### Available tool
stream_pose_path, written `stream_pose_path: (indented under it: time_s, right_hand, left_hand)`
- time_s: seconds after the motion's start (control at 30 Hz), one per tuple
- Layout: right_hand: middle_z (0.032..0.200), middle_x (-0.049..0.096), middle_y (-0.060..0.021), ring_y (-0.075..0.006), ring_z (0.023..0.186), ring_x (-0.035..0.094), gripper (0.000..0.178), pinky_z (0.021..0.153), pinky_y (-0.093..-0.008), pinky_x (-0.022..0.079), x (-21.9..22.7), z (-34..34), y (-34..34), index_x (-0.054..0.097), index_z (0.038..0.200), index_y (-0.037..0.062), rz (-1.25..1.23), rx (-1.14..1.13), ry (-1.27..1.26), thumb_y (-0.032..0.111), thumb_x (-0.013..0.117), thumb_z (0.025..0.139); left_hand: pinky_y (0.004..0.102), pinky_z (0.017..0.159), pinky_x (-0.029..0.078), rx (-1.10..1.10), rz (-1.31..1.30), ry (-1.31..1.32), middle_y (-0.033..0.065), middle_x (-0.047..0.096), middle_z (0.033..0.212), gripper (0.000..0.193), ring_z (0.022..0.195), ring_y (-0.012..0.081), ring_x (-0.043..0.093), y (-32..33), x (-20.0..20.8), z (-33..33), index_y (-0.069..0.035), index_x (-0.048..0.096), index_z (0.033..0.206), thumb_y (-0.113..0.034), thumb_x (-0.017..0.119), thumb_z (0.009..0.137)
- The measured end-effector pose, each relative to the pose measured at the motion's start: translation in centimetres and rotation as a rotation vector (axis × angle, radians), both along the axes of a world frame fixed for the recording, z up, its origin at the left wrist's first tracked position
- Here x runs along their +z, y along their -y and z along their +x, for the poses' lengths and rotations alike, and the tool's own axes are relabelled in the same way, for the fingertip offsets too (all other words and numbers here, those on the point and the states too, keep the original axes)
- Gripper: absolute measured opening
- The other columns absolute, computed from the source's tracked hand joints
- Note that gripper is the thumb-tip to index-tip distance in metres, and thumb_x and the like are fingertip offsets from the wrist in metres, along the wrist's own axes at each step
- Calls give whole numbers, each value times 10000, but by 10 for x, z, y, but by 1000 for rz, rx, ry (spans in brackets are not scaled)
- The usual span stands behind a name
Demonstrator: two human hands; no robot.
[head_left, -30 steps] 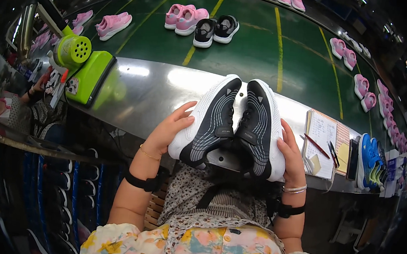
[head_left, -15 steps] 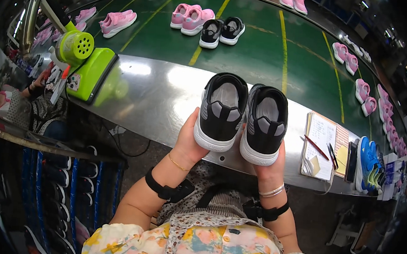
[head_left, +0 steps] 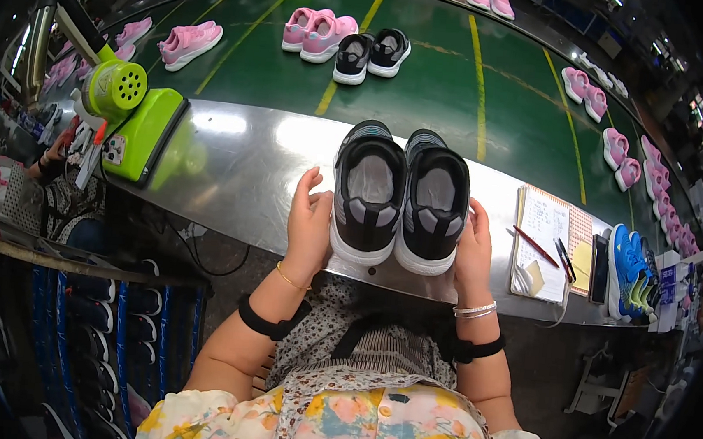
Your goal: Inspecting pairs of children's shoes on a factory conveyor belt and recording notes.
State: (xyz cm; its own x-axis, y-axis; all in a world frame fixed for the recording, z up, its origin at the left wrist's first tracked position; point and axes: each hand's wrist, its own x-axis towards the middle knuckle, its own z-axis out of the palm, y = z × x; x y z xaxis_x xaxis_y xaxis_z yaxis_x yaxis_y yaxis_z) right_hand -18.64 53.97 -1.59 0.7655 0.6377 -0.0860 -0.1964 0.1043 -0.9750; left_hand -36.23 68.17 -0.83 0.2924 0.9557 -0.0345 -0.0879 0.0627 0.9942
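Observation:
A pair of black and grey sneakers with white soles stands side by side on the metal table, heels toward me. The left sneaker and the right sneaker sit close to the near edge. My left hand is beside the left sneaker, fingers apart and loosely bent, gripping nothing. On the other side, my right hand is open close to the right sneaker. Its fingers are partly hidden, and I cannot tell if they still touch the shoe.
A green belt beyond the metal table carries pink sneakers and another black pair. At left stands a lime-green machine. A notebook with pens, a dark phone and blue shoes are at right.
The black sneakers, held up in both hands before, now rest on the metal table. Both hands have let go and moved out to the sides. The whole view has shifted slightly.

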Motion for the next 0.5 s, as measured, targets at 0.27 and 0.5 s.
stream_pose_path:
  time_s: [0.27, 0.5]
  right_hand:
    - [816, 557, -86, -254, 753, 574, 219, 666, -356, 449, 75, 5, 12, 618, 1017, 53, -363, -56, 1206, 50, 643, 800]
    - [716, 538, -55, -249, 729, 558, 498, 663, -368, 431, 79, -39, -8, 662, 978, 155, -560, 568, 1557, 482, 753, 613]
  left_hand:
    - [332, 835, 453, -148, 582, -407, 147, 546, 1050, 421, 898, 261, 561, -4, -22, -10, -39, 534, 1266, 29, 445, 861]
    - [283, 739, 501, -207, 409, -267, 116, 550, 1051, 389, 874, 178, 572, -3, -22, -14, -48, 553, 1241, 17, 501, 861]
